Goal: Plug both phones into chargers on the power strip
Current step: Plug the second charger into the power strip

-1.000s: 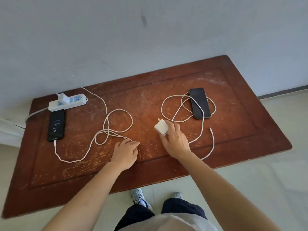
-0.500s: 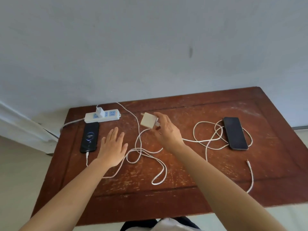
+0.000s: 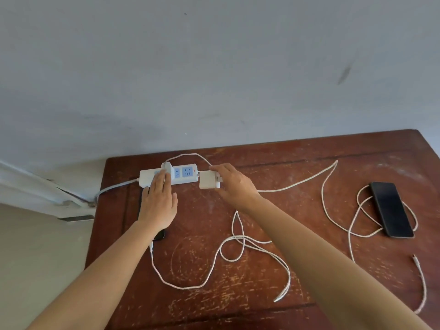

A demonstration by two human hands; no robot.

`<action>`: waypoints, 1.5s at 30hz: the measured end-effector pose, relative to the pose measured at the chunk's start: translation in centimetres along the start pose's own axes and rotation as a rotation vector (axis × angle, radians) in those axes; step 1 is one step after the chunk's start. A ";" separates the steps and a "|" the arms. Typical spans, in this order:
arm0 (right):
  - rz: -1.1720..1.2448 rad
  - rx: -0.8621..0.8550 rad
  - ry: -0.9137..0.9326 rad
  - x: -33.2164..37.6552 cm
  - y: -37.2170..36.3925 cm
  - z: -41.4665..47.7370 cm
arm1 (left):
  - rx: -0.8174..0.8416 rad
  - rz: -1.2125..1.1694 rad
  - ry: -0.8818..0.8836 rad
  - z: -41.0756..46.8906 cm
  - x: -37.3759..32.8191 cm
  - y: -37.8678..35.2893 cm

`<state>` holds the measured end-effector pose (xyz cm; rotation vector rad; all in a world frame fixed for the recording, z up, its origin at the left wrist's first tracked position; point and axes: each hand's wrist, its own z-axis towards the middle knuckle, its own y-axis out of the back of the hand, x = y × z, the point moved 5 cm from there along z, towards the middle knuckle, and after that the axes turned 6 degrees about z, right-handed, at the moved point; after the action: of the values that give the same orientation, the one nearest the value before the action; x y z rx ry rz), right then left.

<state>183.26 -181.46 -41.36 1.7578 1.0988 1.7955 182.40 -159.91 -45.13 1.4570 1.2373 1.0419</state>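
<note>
1. At the far left of the table [image 3: 333, 148], the power strip [image 3: 147, 178] lies along the back edge, one white charger [image 3: 166, 168] already seated in it. Two blue sockets just right of that charger look free.
2. The left hand [image 3: 158, 203] lies flat and open, fingers extended together, fingertips pressing the strip's body; it grips nothing. Under its palm and wrist sits the first phone [image 3: 160, 235], mostly hidden, with a white cable [image 3: 181, 285] running from its near end.
3. The right hand [image 3: 234, 184] pinches the second charger [image 3: 208, 179] between thumb and fingers, just beside the strip's right end, apparently above the table. Whether its prongs face the sockets I cannot tell.
4. Its cable [image 3: 297, 184] trails right across the table to loops around the second phone [image 3: 390, 208], which lies face up, well apart from the strip. The loose connector [image 3: 415, 258] rests near it, not plugged in.
5. Judged step: seating the second charger. Next calls for aligning the prongs over a free socket and pushing down while the left hand steadies the strip; then the connector must go into the second phone.
</note>
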 end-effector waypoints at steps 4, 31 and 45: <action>-0.031 0.058 -0.026 0.5 -1.8 3.3 | -0.017 -0.091 -0.015 0.6 0.6 -1.0; -0.313 0.348 0.127 5.8 -3.1 10.3 | -0.090 -0.316 -0.030 0.7 1.6 -1.6; -0.508 0.237 0.208 4.6 -5.9 9.9 | -0.148 -0.397 -0.037 1.0 2.5 -0.4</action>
<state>190.74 -171.84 -43.76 1.2602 1.7214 1.5958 183.67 -157.59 -45.63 1.0565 1.3256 0.8131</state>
